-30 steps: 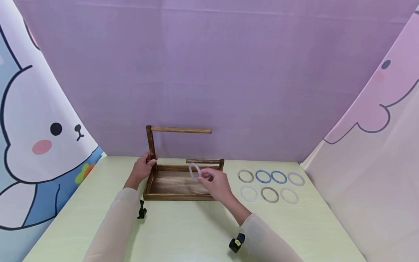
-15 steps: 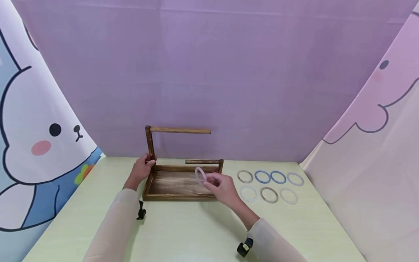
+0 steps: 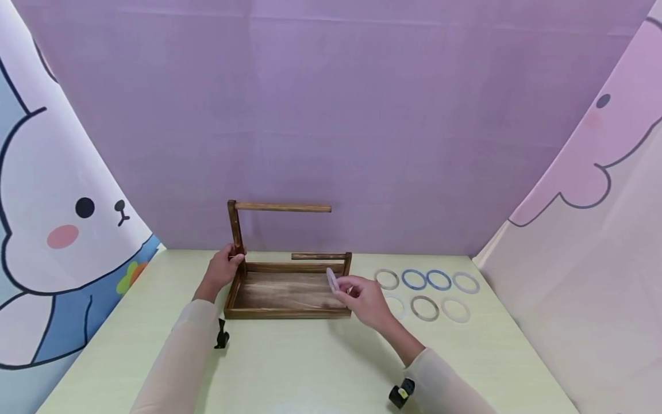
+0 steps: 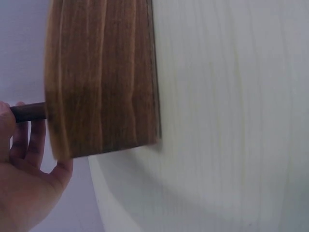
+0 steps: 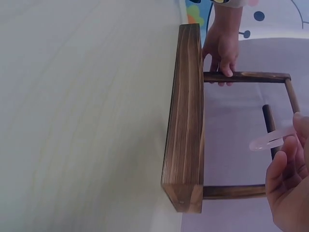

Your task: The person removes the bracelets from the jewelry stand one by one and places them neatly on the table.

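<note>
My left hand (image 3: pixel 221 270) grips the left upright post (image 3: pixel 235 227) of a dark wooden jewelry stand (image 3: pixel 287 314) with a tray base. One rod (image 3: pixel 281 207) projects rightward from the top of that post; a shorter, lower rod (image 3: pixel 318 256) projects leftward from the right post. Both rods are bare. Between thumb and fingers, my right hand (image 3: pixel 367 300) pinches a pale pink bangle (image 3: pixel 331 280) above the tray's right end. In the right wrist view the bangle (image 5: pixel 265 142) appears nearly edge-on, apart from the wood. The left wrist view shows the tray's outer wall (image 4: pixel 104 87) beside the left fingers.
Right of the stand, several bangles lie in two rows on the pale table (image 3: pixel 289 368): blue ones (image 3: pixel 414 288), brownish ones (image 3: pixel 424 319) and pale ones (image 3: pixel 455 321). My right hand partly covers a whitish bangle (image 3: pixel 405 309). A purple cloth backdrop (image 3: pixel 414 144) rises behind.
My right hand has moved right and slightly down with the bangle, from mid-tray toward the tray's right end. The bangle has turned more edge-on. My left hand stays on the post.
</note>
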The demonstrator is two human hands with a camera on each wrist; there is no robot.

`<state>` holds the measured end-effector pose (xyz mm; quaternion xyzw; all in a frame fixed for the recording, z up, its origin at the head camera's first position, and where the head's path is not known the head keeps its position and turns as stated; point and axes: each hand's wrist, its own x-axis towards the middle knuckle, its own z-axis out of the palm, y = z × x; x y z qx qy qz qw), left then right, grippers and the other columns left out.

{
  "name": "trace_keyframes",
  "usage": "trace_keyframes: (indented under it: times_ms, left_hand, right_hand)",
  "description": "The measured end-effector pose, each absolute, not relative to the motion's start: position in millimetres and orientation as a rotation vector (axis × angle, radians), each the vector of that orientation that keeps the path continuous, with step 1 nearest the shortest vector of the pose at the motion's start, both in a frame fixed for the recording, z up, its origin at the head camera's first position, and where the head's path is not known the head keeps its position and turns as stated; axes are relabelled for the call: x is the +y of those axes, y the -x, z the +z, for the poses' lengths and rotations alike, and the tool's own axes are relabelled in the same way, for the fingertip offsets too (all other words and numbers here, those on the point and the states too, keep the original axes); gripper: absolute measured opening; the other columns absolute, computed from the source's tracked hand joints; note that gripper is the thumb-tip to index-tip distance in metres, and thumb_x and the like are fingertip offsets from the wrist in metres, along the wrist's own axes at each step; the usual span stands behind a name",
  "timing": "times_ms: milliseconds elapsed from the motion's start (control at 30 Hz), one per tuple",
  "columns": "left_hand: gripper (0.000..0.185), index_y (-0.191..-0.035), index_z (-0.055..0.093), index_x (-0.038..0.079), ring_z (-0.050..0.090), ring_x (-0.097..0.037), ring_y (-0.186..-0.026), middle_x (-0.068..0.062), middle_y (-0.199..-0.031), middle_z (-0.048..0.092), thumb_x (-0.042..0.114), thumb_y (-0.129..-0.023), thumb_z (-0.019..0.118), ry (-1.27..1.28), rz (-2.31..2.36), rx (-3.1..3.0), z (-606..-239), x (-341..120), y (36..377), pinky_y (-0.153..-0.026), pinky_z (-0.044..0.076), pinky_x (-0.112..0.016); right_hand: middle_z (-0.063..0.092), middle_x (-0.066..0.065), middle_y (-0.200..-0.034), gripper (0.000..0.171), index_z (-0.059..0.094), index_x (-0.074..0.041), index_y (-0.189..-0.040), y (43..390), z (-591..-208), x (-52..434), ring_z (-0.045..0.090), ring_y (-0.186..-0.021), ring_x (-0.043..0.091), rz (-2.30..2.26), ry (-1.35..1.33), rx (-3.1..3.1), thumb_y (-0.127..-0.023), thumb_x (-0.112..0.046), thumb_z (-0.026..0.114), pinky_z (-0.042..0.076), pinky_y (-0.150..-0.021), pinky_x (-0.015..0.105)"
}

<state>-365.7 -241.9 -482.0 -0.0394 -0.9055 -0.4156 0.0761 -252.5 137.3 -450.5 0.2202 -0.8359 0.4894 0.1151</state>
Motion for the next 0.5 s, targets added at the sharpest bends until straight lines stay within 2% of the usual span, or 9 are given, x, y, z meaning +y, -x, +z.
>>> trace_keyframes:
  times_ms: [267,500]
  left_hand:
    - [0.03,-0.128,0.055,-0.001,0.057,-0.046,-0.119,-0.032,-0.133,0.06,0.021,-0.11,0.046,0.116,-1.246,-2.715,-478,-242,365,-0.098,0.047,-0.059]
    - [0.029,-0.128,0.054,-0.001,0.058,-0.045,-0.119,-0.031,-0.133,0.06,0.021,-0.11,0.047,0.104,-1.263,-2.717,-482,-242,365,-0.099,0.047,-0.058]
  right_hand:
    - [0.071,0.005,-0.08,0.017,0.077,-0.005,-0.106,253,-452,147,0.05,-0.055,0.003,1.404,-0.669,-2.478,-0.089,-0.009,0.078,0.04,-0.045,0.017]
    - [0.069,0.001,-0.078,0.014,0.078,-0.012,-0.102,251,-453,155,0.047,-0.053,0.001,1.366,-0.65,-2.478,-0.089,-0.01,0.079,0.037,-0.044,0.018]
